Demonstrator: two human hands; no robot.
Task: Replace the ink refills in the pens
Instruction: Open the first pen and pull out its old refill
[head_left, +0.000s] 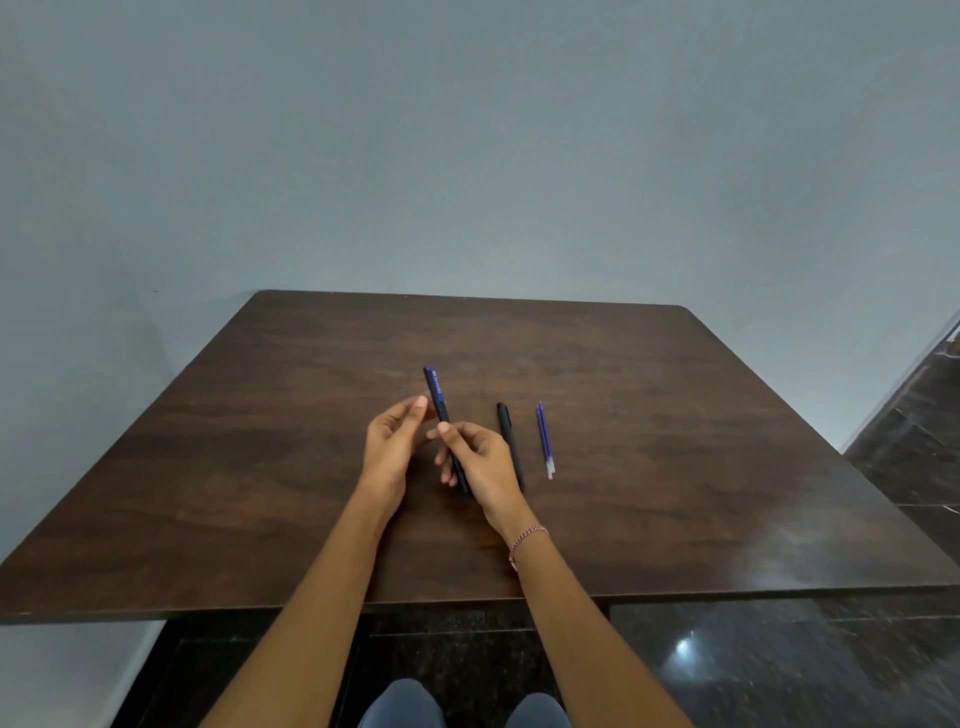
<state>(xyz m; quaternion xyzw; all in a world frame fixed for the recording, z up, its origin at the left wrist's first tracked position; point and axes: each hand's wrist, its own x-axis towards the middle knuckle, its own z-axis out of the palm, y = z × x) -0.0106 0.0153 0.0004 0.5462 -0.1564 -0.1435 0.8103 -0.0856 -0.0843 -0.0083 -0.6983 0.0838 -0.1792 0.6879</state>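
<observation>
1. The right hand (480, 460) is raised over the middle of the dark wooden table (675, 415), its forearm reaching in from the near edge, with a thin bracelet (527, 538) at the wrist.
2. Its thumb and curled fingers are closed around the lower half of a blue-capped pen (441, 410), which stands tilted, cap end pointing up and away.
3. The left hand (392, 447) is beside it, palm turned inward, fingers loosely bent and parted; its fingertips are just beside the pen's cap, but contact cannot be judged.
4. A black pen (506, 431) lies on the table just right of the right hand, partly hidden behind it.
5. Two blue refills (544, 441) lie side by side, near the black pen's right.
</observation>
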